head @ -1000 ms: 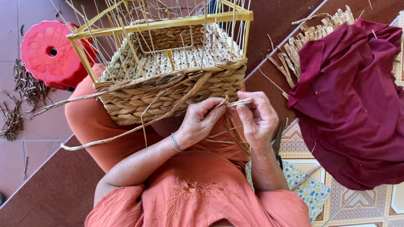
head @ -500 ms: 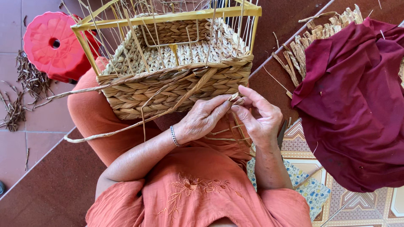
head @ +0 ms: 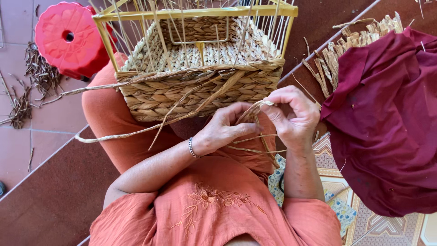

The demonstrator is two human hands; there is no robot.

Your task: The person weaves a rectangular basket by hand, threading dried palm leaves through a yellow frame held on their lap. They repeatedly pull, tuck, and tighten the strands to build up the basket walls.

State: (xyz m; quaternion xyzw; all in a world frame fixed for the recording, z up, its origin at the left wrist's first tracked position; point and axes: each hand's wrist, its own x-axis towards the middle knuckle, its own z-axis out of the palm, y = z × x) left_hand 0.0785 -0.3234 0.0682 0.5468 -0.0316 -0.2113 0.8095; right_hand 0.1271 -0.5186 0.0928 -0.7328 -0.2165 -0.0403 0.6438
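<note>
one head-worn view, looking steeply down from close above the lap. the hands (head: 259, 120) sit near centre, the basket (head: 195, 68) fills the upper frame, and tiled floor (head: 18, 141) shows at the left edge.

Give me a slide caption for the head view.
Both hands, left and right, twist a straw strand below a half-woven basket.
</note>
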